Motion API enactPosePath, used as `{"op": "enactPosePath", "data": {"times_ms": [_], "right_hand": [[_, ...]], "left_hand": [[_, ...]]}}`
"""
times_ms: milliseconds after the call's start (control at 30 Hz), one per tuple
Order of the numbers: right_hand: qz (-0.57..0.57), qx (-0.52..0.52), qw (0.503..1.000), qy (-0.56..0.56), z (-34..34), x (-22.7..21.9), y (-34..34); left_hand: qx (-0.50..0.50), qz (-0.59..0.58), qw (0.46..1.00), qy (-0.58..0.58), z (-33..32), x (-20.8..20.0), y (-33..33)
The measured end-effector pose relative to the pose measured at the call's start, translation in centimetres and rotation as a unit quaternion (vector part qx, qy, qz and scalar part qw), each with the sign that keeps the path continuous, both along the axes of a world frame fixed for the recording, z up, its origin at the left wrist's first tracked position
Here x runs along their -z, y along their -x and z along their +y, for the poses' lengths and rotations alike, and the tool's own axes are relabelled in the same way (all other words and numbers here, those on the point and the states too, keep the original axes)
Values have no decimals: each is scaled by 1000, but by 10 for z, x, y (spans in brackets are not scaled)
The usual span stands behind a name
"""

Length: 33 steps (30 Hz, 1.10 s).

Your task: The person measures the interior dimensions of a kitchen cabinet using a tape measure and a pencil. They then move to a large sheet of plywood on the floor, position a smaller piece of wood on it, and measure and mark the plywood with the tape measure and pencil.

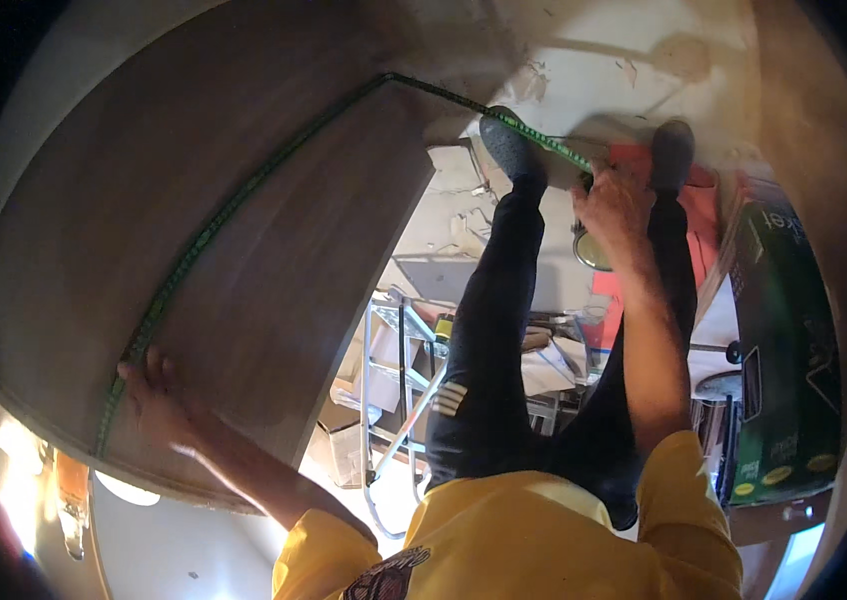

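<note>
A long green measuring tape (229, 205) with dark markings runs along a brown wooden panel (274, 280). It bends near the panel's far corner and then slants right, passing over my left foot in this view. At the panel's near left edge, my left hand (162, 410) rests on the surface with its fingers apart, touching the tape. My right hand (616, 205), farther out above the floor, is closed on the other stretch of the tape. What lies inside its fingers is partly hidden.
Below stand a metal stepladder (389, 400) and cardboard boxes (344, 450). A green printed box (784, 350) stands at the right. Red sheeting (704, 215) and torn scraps lie on the floor near my slippered feet (672, 150). A round yellowish object (592, 252) sits below my right hand.
</note>
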State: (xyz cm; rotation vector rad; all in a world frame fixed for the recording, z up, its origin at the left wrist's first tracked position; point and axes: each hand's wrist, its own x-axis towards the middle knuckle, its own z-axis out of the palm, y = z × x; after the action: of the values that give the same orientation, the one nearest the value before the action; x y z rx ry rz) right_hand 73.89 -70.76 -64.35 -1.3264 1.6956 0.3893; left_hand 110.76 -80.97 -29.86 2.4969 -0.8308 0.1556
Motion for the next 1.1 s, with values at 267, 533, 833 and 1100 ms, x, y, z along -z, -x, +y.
{"op": "enactPosePath", "data": {"times_ms": [267, 533, 833, 1100], "right_hand": [[-6, 14, 996, 88, 27, 44, 9], [-3, 1, 991, 134, 21, 48, 10], [-31, 25, 999, -1, 4, 41, 5], [-22, 20, 996, 84, 13, 50, 4]], "left_hand": [[2, -133, 984, -119, -7, 8, 20], [27, -30, 993, -110, 17, -43, -64], [-32, -55, 994, -90, -9, -5, 16], [16, -100, 985, -136, -7, -4, 12]]}}
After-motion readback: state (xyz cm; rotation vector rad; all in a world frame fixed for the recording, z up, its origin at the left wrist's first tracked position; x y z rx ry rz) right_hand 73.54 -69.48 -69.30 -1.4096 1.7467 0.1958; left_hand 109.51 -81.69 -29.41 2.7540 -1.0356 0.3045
